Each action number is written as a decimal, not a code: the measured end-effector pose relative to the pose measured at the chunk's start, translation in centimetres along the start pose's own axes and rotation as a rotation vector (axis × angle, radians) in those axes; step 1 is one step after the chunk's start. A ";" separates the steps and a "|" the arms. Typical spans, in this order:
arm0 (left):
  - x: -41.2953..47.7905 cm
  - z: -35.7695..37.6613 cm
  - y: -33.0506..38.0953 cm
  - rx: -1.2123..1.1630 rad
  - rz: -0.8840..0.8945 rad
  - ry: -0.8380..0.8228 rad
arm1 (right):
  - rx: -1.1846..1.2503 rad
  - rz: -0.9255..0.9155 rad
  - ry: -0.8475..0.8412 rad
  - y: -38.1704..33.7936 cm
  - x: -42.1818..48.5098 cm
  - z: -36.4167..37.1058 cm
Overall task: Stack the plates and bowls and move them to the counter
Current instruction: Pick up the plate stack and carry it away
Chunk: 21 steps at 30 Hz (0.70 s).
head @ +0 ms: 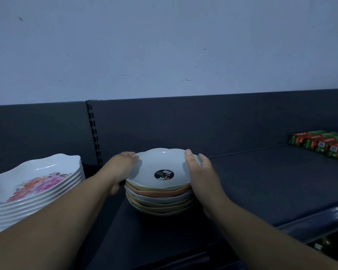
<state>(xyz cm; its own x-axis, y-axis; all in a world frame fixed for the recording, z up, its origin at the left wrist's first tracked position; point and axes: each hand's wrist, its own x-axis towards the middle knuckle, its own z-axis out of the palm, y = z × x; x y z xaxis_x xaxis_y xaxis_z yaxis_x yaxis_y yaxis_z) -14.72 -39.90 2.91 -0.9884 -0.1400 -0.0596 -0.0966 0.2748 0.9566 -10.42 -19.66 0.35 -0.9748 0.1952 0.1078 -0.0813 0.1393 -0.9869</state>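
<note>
Grey-white rim of the top bowl (pixel 160 162) lies under both thumbs. The left hand (pixel 123 168) holds the stack of bowls (pixel 160 199) at its 9 o'clock side, with the thumb on the rim and the fingers curled low against the side, partly hidden. The right hand (pixel 202 172) holds the 3 o'clock side in the same way, thumb on top and fingers bent round the edge. So the two hands clamp the stack between them, and both are equally near to it. The stack is round, without a long axis. It seems to rest on the dark shelf (pixel 261 182), at 12 o'clock from the person. I judge that the coming move is a level lift with both hands; a tilt could let the upper bowls slide. A black round sticker (pixel 164 174) is inside the top bowl. At 9 o'clock from the stack, near but apart, stands a pile of floral plates (pixel 37 184). Far away at 2 o'clock lie red and green boxes (pixel 324 145).
</note>
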 end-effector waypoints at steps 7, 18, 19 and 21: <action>-0.4 0.3 -0.1 0.038 0.049 0.033 | -0.110 0.008 -0.072 -0.6 1.5 -0.8; -1.0 0.6 -0.4 -0.142 0.001 0.020 | -0.073 -0.118 -0.013 -0.4 1.4 -1.3; -1.0 0.5 -0.6 -0.180 -0.013 0.004 | -0.109 -0.156 -0.014 -0.3 1.2 -1.2; -1.0 0.4 -1.0 -0.289 -0.034 -0.023 | -0.186 -0.170 -0.044 -0.2 0.9 -0.7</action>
<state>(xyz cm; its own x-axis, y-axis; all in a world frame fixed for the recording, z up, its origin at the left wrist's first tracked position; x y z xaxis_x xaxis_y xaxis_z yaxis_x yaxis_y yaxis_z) -13.70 -39.71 1.88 -0.9878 -0.1222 -0.0964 -0.0956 -0.0122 0.9953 -11.13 -18.85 0.69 -0.9588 0.1114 0.2613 -0.2096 0.3433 -0.9155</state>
